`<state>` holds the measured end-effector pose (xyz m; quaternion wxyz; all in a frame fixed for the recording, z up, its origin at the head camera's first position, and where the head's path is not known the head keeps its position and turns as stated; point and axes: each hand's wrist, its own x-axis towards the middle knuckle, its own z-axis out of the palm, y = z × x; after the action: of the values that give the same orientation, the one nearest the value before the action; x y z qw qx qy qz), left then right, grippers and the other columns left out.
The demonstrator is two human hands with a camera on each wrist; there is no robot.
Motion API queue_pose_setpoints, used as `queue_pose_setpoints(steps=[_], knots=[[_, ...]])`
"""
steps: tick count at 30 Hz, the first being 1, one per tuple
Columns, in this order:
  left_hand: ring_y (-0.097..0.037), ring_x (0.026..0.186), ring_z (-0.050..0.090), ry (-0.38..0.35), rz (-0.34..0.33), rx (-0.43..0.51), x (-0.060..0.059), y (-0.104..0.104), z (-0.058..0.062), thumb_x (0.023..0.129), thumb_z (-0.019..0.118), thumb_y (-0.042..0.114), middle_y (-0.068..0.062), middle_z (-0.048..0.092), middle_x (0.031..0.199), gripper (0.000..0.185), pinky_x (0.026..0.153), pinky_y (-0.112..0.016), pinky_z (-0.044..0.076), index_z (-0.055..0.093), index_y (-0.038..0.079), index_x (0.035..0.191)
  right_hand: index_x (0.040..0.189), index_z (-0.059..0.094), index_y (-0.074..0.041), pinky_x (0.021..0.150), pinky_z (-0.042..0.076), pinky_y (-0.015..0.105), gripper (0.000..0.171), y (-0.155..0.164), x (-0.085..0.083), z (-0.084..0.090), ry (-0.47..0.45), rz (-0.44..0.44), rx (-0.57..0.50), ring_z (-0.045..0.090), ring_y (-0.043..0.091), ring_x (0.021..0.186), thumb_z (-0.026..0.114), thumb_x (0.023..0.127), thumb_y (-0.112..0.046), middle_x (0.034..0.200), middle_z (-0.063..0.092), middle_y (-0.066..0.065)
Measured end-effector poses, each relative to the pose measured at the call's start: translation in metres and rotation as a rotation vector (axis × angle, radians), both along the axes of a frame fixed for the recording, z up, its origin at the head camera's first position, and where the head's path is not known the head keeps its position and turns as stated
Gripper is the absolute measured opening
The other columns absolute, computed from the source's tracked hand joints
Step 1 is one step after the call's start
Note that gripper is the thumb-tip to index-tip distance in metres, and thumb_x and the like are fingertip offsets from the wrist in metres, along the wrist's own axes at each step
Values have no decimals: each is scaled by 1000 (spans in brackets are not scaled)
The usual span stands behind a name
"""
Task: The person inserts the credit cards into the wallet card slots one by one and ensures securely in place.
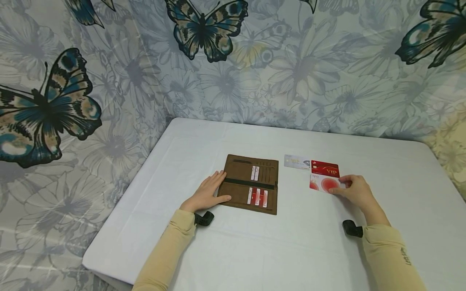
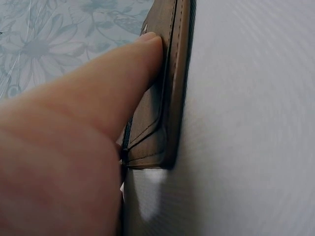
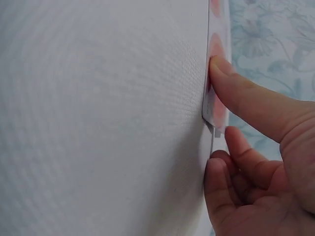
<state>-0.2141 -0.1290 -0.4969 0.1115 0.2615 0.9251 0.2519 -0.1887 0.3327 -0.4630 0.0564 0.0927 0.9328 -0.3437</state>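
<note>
A brown card wallet [image 1: 240,194] lies unfolded on the white table, with several cards tucked in its slots and a dark strap across its middle. My left hand [image 1: 208,190] rests on the wallet's left edge, fingers extended; the left wrist view shows the thumb [image 2: 142,56] pressing its stitched border. To the right, my right hand [image 1: 358,192] pinches the right edge of a white card with red circles [image 1: 320,182]. The thumb [image 3: 231,73] lies over that card's face in the right wrist view. Directly behind it is a red VIP card [image 1: 325,168].
A silver VIP card [image 1: 296,161] lies left of the red one, toward the wallet. The white table [image 1: 276,250] has rounded corners, and a curtain with butterflies and flowers [image 1: 291,81] hangs behind it. Each wrist carries a small black camera [image 1: 352,228].
</note>
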Motion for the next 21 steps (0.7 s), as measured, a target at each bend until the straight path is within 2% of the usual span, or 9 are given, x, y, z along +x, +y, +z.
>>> queue_pose_setpoints(steps=[8, 13, 17, 21], knots=[[-15, 139, -2, -10, 3, -3, 1, 0, 2, 89, 52, 53, -4, 4, 154, 86, 110, -37, 0, 8, 12, 150, 116, 40, 12, 65, 39, 27, 66, 2, 0, 0, 14, -12, -53, 40, 35, 91, 76, 78, -29, 100, 44, 23], [-17, 139, -1, -9, -4, 4, 2, 1, 5, 90, 54, 50, -6, 5, 154, 85, 111, -38, 1, 9, 10, 150, 117, 40, 10, 59, 41, 17, 60, 5, 1, 0, 50, -52, -82, 47, 33, 91, 74, 81, -24, 102, 49, 23], [-18, 139, -1, -16, -4, -3, 2, 1, 7, 90, 53, 50, -6, 5, 154, 84, 111, -38, 1, 9, 10, 150, 117, 40, 9, 54, 43, 15, 54, 5, 3, 4, 73, -78, -109, 49, 28, 86, 70, 84, -21, 104, 52, 25], [-18, 139, -1, -13, -1, -8, 3, 1, 8, 90, 53, 50, -7, 5, 154, 85, 111, -38, 1, 9, 9, 150, 117, 39, 8, 56, 47, 17, 49, 4, 3, 7, 125, -81, -142, 51, 13, 76, 68, 86, -16, 102, 54, 23]])
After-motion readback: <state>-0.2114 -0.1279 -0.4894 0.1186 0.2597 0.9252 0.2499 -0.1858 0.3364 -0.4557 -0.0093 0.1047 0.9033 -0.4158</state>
